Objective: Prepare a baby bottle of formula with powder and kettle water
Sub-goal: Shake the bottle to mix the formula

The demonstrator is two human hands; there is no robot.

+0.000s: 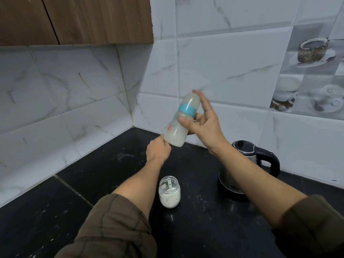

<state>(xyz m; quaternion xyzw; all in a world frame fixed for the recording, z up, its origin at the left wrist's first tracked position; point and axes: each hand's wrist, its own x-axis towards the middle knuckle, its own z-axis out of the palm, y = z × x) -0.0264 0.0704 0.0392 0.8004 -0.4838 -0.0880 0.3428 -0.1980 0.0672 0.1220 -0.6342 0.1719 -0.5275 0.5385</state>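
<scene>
A baby bottle (178, 127) with a blue collar and a clear cap is held tilted in the air above the black counter, its top leaning right; it holds milky liquid and looks motion-blurred. My right hand (202, 123) grips it, thumb across the body and index finger stretched up along the cap. My left hand (158, 151) is curled just below the bottle's base, touching it. A small open glass jar (169, 194) of white powder with a green scoop inside stands on the counter below. The steel and black electric kettle (251, 161) sits at the right, partly behind my right forearm.
The black stone counter (93, 192) runs into a corner of white marbled wall tiles. A brown wooden cabinet (74, 19) hangs at the upper left. Specks of spilt powder dot the counter near the jar.
</scene>
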